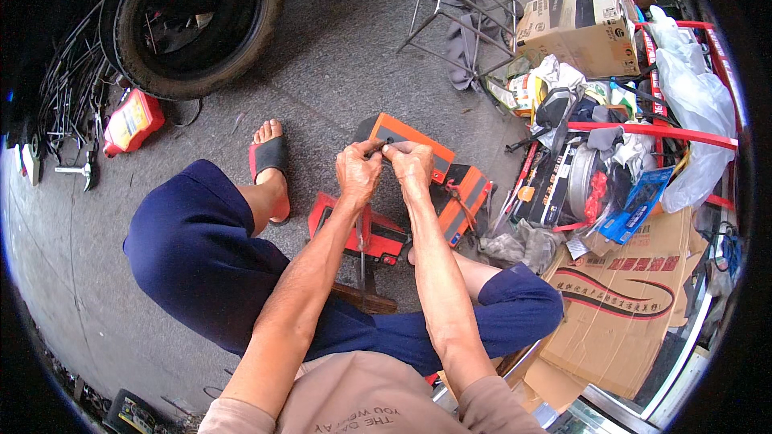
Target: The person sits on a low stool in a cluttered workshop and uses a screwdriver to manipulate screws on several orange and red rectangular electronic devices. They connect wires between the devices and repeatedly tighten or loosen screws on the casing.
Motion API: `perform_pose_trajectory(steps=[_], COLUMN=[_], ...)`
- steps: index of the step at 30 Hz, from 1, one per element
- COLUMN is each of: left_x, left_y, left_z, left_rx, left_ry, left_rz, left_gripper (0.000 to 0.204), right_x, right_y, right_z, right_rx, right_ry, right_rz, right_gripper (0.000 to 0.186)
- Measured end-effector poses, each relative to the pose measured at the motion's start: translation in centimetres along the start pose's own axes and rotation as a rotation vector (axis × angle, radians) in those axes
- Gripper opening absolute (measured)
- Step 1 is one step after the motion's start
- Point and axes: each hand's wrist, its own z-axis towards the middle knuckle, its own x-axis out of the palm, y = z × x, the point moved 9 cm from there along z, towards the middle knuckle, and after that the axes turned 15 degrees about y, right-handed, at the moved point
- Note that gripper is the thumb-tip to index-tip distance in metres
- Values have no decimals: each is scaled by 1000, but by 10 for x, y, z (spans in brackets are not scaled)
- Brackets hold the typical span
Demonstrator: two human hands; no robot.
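Note:
My left hand (pixel 359 173) and my right hand (pixel 411 164) meet in front of me, fingertips pinched together around a small dark piece (pixel 388 143). Its kind is too small to tell. Just beyond them lies an orange and dark grey panel-like part (pixel 418 137), partly covered by my fingers. A second orange part with a grey stripe (pixel 465 205) lies right of my right wrist. Below my hands, a red and black plastic housing (pixel 384 235) rests between my legs, partly behind my left forearm. A thin metal rod (pixel 362 243) stands by it.
Far left are a large tyre (pixel 261 48), a red bottle (pixel 133 122) and a hammer (pixel 84 168). A metal stool frame (pixel 438 8) stands beyond. At right are a cardboard box (pixel 575 28), a cluttered red rack (pixel 659 133) and flattened cardboard (pixel 619 329).

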Motion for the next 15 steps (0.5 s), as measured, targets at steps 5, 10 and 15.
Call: perform_pose_trajectory(steps=[5, 10, 15], left_x=[5, 3, 2], left_y=[1, -1, -4], left_z=[2, 4, 3], left_rx=[-25, 20, -20], left_ry=[37, 35, 66], left_rz=[-29, -21, -42], left_gripper=[24, 24, 24], right_x=[2, 9, 18], right_y=[-15, -23, -36], right_z=[9, 13, 5], right_rx=[-62, -84, 68], right_ry=[8, 7, -90], right_rz=[219, 368, 564], right_gripper=[19, 18, 16])
